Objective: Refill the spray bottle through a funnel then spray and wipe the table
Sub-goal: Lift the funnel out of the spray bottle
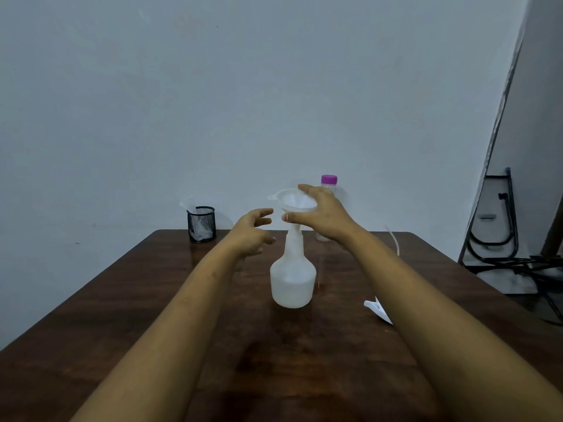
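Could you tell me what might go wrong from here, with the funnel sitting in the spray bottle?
The funnel stands tall in the narrow neck of the spray bottle, so a nudge from the right hand could tip it. The left hand is not holding the bottle, so it could topple. The purple-capped bottle sits behind the right hand, an awkward reach.

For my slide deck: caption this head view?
Right hand seats funnel in spray bottle; left hand open.
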{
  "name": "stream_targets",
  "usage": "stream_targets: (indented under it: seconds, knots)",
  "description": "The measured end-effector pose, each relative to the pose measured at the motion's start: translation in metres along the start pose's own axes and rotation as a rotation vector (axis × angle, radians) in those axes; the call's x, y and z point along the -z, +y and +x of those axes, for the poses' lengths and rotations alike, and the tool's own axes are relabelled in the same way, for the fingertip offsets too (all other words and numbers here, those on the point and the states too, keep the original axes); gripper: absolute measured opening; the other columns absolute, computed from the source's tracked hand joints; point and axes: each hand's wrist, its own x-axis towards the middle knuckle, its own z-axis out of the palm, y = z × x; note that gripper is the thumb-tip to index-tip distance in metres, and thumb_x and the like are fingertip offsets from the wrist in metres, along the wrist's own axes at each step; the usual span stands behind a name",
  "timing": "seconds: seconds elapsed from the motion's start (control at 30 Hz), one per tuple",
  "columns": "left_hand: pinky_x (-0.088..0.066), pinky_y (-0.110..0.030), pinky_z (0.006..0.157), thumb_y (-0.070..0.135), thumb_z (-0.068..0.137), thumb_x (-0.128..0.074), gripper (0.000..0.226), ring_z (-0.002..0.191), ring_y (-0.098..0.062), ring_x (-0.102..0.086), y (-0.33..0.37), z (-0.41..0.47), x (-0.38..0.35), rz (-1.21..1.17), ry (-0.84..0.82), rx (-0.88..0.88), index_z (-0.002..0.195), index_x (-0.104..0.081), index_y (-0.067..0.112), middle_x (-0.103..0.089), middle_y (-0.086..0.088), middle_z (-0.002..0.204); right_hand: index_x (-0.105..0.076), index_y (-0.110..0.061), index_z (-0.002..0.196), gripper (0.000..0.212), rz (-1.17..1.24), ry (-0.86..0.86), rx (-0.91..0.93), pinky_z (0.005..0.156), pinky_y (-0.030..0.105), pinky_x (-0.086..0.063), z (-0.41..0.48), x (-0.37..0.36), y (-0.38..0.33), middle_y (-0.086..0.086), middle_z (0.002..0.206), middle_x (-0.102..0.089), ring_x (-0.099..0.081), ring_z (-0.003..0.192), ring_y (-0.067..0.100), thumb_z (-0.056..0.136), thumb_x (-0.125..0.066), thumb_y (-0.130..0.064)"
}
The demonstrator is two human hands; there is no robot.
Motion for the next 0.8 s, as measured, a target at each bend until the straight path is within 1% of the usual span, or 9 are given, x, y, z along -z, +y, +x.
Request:
stream_targets:
  seconds: [0.07, 0.2, 0.33, 0.43, 0.5, 0.57, 0.63, 0.7, 0.8]
  knots:
    - [-0.045, -0.038, 0.091, -0.008, 0.084, -0.055, 0.065, 0.12, -0.019, -0.049, -0.002, -0.001, 0.001, -0.008, -0.002, -0.003, 0.138, -0.043, 0.026, -0.045, -0.001, 0.139, -0.034, -0.021, 0.147, 0.083, 0.044, 0.039, -0.001, 0.106, 0.031, -0.034, -0.001, 0.0, -0.002, 0.005, 0.149, -0.032, -0.036, 0.135, 0.021, 0.078, -0.076, -0.035]
    - [-0.044, -0.04, 0.094, -0.004, 0.085, -0.057, 0.062, 0.121, -0.02, -0.047, -0.002, -0.001, 0.001, -0.026, -0.004, 0.003, 0.137, -0.044, 0.026, -0.045, -0.002, 0.14, -0.028, -0.025, 0.149, 0.09, 0.099, 0.103, -0.036, 0.109, 0.04, -0.038, 0.002, 0.002, -0.009, 0.005, 0.15, -0.031, -0.035, 0.135, 0.023, 0.075, -0.079, -0.033]
    - [-0.042, -0.041, 0.096, 0.001, 0.085, -0.06, 0.057, 0.121, -0.019, -0.049, 0.003, -0.002, -0.001, -0.046, 0.006, -0.032, 0.135, -0.045, 0.025, -0.046, -0.002, 0.138, -0.024, -0.026, 0.149, 0.092, 0.192, 0.187, -0.041, 0.108, 0.041, -0.04, 0.005, 0.007, -0.017, 0.004, 0.149, -0.03, -0.035, 0.135, 0.022, 0.076, -0.078, -0.035]
    - [-0.039, -0.036, 0.092, 0.009, 0.086, -0.063, 0.053, 0.117, -0.016, -0.05, 0.006, -0.005, -0.001, -0.063, 0.038, -0.11, 0.134, -0.047, 0.026, -0.049, -0.003, 0.135, -0.023, -0.029, 0.149, 0.088, 0.335, 0.273, -0.062, 0.105, 0.046, -0.043, 0.005, 0.003, -0.026, 0.001, 0.149, -0.028, -0.036, 0.135, 0.022, 0.078, -0.075, -0.04]
    - [-0.039, -0.034, 0.091, 0.018, 0.086, -0.065, 0.052, 0.113, -0.014, -0.051, 0.01, -0.008, 0.0, -0.095, 0.07, -0.177, 0.134, -0.047, 0.028, -0.052, -0.003, 0.132, -0.024, -0.032, 0.149, 0.08, 0.507, 0.292, -0.091, 0.102, 0.045, -0.046, 0.003, 0.001, -0.037, 0.0, 0.15, -0.028, -0.038, 0.134, 0.022, 0.083, -0.069, -0.044]
    - [-0.041, -0.035, 0.089, 0.026, 0.087, -0.065, 0.052, 0.114, -0.013, -0.051, 0.014, -0.012, 0.002, -0.153, 0.107, -0.253, 0.134, -0.044, 0.033, -0.053, -0.001, 0.128, -0.027, -0.035, 0.147, 0.067, 0.738, 0.225, -0.143, 0.094, 0.042, -0.051, -0.001, -0.004, -0.049, 0.0, 0.147, -0.034, -0.043, 0.128, 0.023, 0.09, -0.058, -0.048]
    - [-0.045, -0.036, 0.088, 0.029, 0.087, -0.064, 0.052, 0.114, -0.013, -0.051, 0.019, -0.016, 0.006, -0.229, 0.162, -0.311, 0.133, -0.042, 0.038, -0.052, 0.002, 0.127, -0.033, -0.037, 0.143, 0.056, 0.949, 0.103, -0.211, 0.087, 0.043, -0.054, -0.002, -0.014, -0.056, 0.003, 0.138, -0.042, -0.05, 0.118, 0.024, 0.092, -0.05, -0.052]
    - [-0.049, -0.037, 0.09, 0.029, 0.087, -0.064, 0.048, 0.113, -0.013, -0.054, 0.022, -0.018, 0.012, -0.283, 0.226, -0.344, 0.131, -0.046, 0.035, -0.052, 0.004, 0.127, -0.04, -0.034, 0.138, 0.055, 1.068, -0.013, -0.291, 0.082, 0.043, -0.055, -0.003, -0.028, -0.061, 0.007, 0.134, -0.048, -0.055, 0.11, 0.023, 0.09, -0.047, -0.059]
    - [-0.05, -0.043, 0.095, 0.03, 0.086, -0.066, 0.038, 0.109, -0.015, -0.06, 0.024, -0.018, 0.026, -0.291, 0.32, -0.363, 0.123, -0.059, 0.027, -0.059, 0.004, 0.123, -0.049, -0.028, 0.133, 0.06, 1.134, -0.133, -0.385, 0.073, 0.038, -0.056, -0.002, -0.054, -0.067, 0.009, 0.13, -0.058, -0.062, 0.102, 0.021, 0.088, -0.043, -0.066]
